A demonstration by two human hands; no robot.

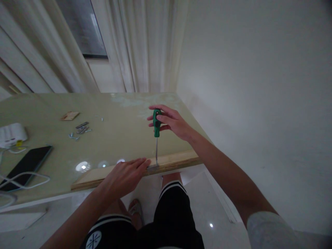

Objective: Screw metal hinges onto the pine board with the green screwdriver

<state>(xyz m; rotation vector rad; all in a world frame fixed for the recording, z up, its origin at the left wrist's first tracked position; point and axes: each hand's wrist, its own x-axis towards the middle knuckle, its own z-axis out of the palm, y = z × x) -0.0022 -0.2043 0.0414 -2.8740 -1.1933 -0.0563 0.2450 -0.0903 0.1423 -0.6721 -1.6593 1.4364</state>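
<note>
My right hand (172, 121) is closed round the green handle of a screwdriver (156, 128), which stands upright with its tip down on a small metal piece (153, 167). That piece lies on a long plywood strip (168, 160) at the table's near edge. My left hand (127, 174) lies flat on the strip, its fingertips touching the metal piece beside the screwdriver tip.
Loose screws and metal brackets (80, 129) and a small wooden piece (70, 116) lie further back on the green table (116, 131). A dark phone (27, 166), white cables (24, 178) and a white charger (11, 135) sit at left. Curtains hang behind; a wall stands right.
</note>
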